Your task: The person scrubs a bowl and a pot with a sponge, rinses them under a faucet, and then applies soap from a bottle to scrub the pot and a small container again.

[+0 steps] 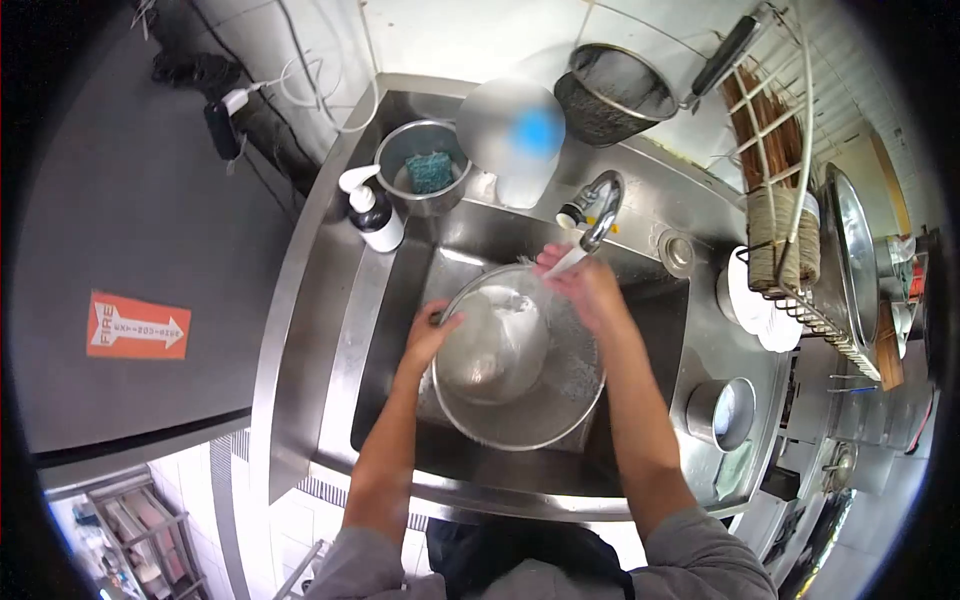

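A large round metal bowl is in the sink, with a smooth, pale, shiny rounded form inside it. My left hand is closed on the bowl's left rim, thumb on the inner side and fingers outside. At the far right rim, my right hand is under the spout of the chrome faucet. Its fingers are apart, and a white streak like running water crosses them. The palm side of this hand is partly hidden.
Behind the sink stand a metal pot holding a green scouring pad, a pump bottle and a dark mesh strainer. A small metal pot sits on the right ledge, below a wire rack.
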Demonstrator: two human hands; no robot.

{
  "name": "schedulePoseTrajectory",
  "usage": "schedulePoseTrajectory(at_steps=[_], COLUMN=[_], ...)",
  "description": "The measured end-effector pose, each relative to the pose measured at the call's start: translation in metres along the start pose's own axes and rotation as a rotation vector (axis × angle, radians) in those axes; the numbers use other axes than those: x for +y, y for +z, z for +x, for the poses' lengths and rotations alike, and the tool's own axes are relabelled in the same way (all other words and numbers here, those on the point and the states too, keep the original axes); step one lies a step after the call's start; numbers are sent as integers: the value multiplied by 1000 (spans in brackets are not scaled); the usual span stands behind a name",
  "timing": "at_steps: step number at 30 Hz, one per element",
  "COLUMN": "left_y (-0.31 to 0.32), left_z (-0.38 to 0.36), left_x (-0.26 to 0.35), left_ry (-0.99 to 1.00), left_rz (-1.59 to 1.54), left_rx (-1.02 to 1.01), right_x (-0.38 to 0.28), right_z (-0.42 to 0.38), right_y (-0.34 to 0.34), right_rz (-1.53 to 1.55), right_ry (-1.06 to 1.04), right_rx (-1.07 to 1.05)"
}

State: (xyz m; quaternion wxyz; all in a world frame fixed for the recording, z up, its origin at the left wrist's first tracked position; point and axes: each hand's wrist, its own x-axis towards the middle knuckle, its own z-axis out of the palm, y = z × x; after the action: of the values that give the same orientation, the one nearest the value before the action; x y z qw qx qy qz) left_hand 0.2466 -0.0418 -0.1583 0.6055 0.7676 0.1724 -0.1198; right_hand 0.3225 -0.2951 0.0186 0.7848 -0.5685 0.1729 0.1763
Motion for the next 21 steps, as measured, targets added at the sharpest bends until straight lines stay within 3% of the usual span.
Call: schedulePoseTrajectory(at_steps=[2,4,6,9,11,13,15,17,19,20,21], left_y=[11,23,31,48,72,90,90,86,72,70,68], left_z=[9,16,20,-15,-50,-65,-53,-34,-13,1,17], left_x=[28,33,32,3,-1,-3,-3,8,26,29,33], left_ry=[183,175,169,191,144,37,6,-23,-50,-56,16], left_rz=[308,306,308,421,500,260,258,239,363,356,450], left_rx=[55,36,24,241,333,441,397,369,178,180,112], right_x=[0,-10,-5,15,21,35,58,47,50,64,74], right_z=[18,23,35,65,64,70,80,64,66,75,80], right_y=[-10,-9,-7,-16,-11,-15,-27,-13,-9,-16,-22], right_rz=[-41,-178,-266,365,425,485,623,545,468,484,502], right_ry=[43,206,194,416,451,481,503,485,469,500,528], right_rx=[-70,-208,-164,-166,-111,-49,-32,-63,-104,-126,-147])
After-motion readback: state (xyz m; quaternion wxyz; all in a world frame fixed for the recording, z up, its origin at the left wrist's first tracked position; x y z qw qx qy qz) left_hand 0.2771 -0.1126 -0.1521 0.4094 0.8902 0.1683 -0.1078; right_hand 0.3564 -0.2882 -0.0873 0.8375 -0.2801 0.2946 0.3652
